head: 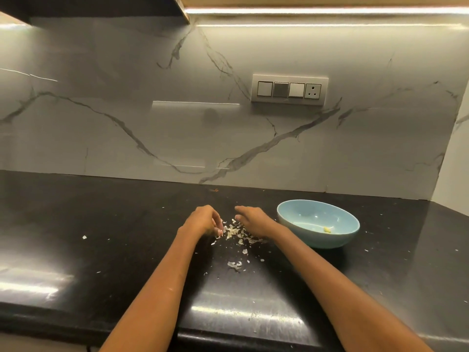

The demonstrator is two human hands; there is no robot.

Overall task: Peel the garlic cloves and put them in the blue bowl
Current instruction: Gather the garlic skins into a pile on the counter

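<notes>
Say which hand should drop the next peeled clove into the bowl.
Right, probably. The right hand lies beside the bowl; the left hand sits beyond the peels, farther away.

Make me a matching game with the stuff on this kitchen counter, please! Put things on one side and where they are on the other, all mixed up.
Things:
1. blue bowl
2. peeled garlic piece
3. garlic skins
4. switch panel

Places:
A. up on the marble wall
B. heaped on the counter between the two hands
C. on the counter, to the right of the right hand
D. lying inside the bowl

Pairs: 1-C, 2-D, 3-B, 4-A
</notes>
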